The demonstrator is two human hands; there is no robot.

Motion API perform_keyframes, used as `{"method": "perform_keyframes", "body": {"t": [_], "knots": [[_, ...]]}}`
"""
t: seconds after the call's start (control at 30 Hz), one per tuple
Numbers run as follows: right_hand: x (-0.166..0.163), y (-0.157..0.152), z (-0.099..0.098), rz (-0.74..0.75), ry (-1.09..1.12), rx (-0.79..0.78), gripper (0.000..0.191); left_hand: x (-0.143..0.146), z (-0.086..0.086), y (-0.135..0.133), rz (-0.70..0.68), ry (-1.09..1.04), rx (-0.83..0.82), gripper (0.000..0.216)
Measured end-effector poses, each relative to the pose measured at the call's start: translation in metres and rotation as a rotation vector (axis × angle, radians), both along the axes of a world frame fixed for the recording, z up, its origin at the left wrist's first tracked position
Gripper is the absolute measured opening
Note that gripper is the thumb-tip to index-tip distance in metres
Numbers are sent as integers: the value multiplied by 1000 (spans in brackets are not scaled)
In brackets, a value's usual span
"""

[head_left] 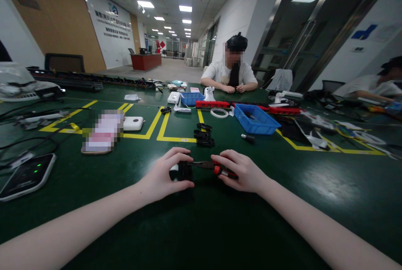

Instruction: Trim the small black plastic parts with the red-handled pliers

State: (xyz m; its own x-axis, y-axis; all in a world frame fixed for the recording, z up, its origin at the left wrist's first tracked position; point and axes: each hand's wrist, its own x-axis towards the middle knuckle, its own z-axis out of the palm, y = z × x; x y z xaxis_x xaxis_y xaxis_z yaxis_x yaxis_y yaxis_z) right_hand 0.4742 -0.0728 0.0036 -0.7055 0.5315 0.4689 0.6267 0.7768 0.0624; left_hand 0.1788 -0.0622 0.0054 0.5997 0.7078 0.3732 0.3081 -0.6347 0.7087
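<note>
My left hand [165, 176] grips a small black part [184, 171] just above the dark green table [201, 228]. My right hand [240, 171] holds red-handled pliers [216, 168], and their dark jaws reach left to the black part. The two hands sit close together near the table's middle front. A short way beyond them lies a cluster of similar black parts [204, 135]. A small dark cylinder [248, 137] rests to the right of that cluster.
A blue bin [256, 120] stands beyond on the right, a smaller blue bin [191, 98] farther back. A white box [133, 123], a phone [27, 176] and cables lie left. A person sits across the table; another at far right. Yellow tape lines mark the surface.
</note>
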Motion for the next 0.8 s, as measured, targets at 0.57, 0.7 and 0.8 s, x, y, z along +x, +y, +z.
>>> {"method": "perform_keyframes", "body": {"t": [0.57,0.7,0.8], "knots": [[-2,0,0,-18,-39,25,40,2,-1,3,-7,-19,-45,38],[-2,0,1,-19,-38,8,41,1,-2,3,-30,-8,-2,39],[-2,0,0,-19,-37,12,41,1,-2,3,-25,-6,-2,39]]}}
